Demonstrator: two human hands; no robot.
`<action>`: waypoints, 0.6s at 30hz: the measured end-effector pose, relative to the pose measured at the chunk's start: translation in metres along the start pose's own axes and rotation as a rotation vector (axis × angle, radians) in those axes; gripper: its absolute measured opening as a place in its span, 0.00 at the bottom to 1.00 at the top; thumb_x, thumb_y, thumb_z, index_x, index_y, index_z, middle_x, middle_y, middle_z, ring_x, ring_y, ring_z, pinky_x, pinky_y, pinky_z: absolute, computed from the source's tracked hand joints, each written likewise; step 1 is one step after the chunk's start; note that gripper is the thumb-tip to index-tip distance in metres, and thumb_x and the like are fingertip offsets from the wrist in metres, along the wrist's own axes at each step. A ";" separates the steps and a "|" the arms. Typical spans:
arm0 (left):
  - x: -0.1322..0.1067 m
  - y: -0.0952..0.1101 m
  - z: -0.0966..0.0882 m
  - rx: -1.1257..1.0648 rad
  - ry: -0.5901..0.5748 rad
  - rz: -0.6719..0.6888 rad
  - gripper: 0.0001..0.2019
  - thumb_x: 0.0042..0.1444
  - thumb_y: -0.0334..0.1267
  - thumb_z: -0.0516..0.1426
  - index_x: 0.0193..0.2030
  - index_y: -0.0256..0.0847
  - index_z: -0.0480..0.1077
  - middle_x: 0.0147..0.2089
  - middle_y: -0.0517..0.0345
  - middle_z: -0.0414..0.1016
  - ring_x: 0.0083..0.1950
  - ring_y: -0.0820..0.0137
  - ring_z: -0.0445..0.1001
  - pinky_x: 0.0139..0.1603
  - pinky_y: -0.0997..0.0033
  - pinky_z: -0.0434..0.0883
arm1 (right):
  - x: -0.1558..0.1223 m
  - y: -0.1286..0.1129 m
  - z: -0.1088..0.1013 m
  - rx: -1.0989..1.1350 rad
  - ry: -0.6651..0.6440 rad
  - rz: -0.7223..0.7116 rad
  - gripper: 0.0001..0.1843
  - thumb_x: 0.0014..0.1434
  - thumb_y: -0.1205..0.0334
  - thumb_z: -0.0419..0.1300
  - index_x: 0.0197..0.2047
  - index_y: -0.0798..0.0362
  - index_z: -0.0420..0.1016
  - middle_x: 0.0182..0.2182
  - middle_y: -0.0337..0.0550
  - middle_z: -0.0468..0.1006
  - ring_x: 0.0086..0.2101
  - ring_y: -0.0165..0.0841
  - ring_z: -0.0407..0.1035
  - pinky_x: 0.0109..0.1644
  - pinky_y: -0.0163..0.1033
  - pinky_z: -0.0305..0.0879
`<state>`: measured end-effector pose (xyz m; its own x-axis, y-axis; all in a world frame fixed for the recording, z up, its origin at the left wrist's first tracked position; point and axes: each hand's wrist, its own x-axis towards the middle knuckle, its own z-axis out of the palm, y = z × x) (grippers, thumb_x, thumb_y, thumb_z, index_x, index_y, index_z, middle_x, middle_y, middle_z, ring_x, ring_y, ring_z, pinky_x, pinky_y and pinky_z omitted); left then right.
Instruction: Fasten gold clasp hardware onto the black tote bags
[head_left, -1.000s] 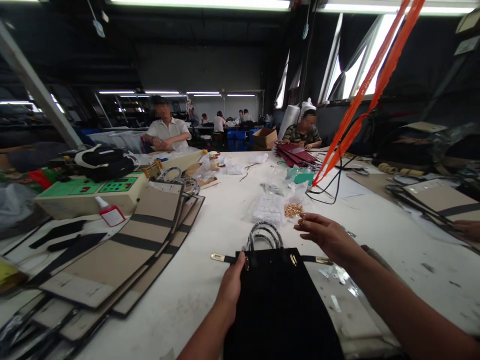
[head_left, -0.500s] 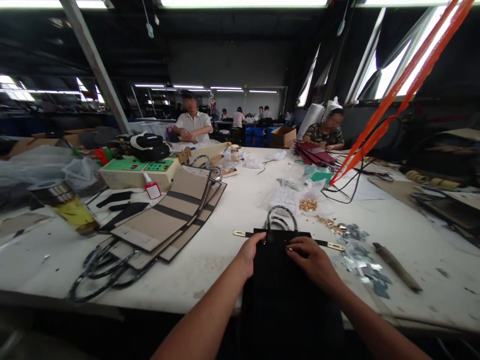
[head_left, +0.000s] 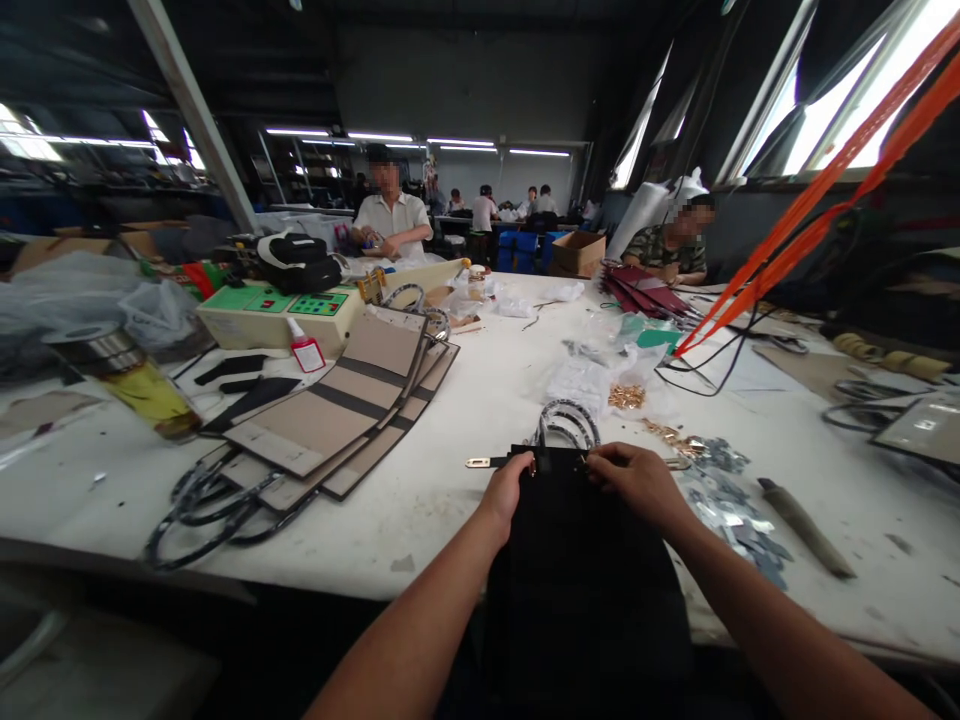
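Note:
A black bag (head_left: 577,560) lies on the white table (head_left: 487,400) and hangs over its near edge. My left hand (head_left: 506,490) grips the bag's top edge on the left, fingers curled by a small gold fitting. My right hand (head_left: 637,478) pinches the top edge on the right, fingers closed. A thin black strap with a gold end tab (head_left: 480,462) sticks out to the left of the bag. Looped black-and-white handles (head_left: 568,422) lie just beyond the top edge. A small heap of gold fittings (head_left: 627,397) sits further back.
Stacked tan panels with black stripes (head_left: 345,410) lie left of the bag. Behind them are a green-topped machine (head_left: 277,312), a small glue bottle (head_left: 304,347) and a jar (head_left: 139,385). A dark tool (head_left: 806,512) and silvery scraps (head_left: 731,495) lie right. Two people sit across the table.
My right hand came back from the gold fittings to the bag's top edge and is now pinching it. The view pulled back and the bag hangs lower over the table edge.

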<state>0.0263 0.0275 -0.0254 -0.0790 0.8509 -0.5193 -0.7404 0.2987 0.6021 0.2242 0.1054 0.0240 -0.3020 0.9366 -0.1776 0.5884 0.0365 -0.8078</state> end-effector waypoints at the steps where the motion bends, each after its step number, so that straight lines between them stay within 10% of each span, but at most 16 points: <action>1: 0.000 0.000 0.000 0.005 0.003 0.006 0.20 0.53 0.49 0.65 0.45 0.33 0.78 0.33 0.49 0.81 0.33 0.60 0.80 0.42 0.64 0.77 | 0.003 -0.001 0.000 -0.007 -0.014 0.010 0.27 0.57 0.41 0.61 0.50 0.53 0.78 0.38 0.43 0.80 0.36 0.25 0.76 0.37 0.25 0.72; 18: 0.003 -0.003 -0.002 0.045 0.012 0.068 0.18 0.54 0.48 0.64 0.44 0.34 0.80 0.39 0.47 0.82 0.37 0.61 0.80 0.45 0.66 0.76 | 0.011 -0.002 0.003 -0.181 -0.083 -0.067 0.22 0.60 0.43 0.59 0.47 0.51 0.79 0.35 0.38 0.80 0.32 0.20 0.73 0.35 0.22 0.64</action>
<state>0.0267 0.0282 -0.0297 -0.1360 0.8646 -0.4837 -0.7026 0.2601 0.6623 0.2175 0.1142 0.0223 -0.4014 0.8983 -0.1790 0.6876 0.1664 -0.7067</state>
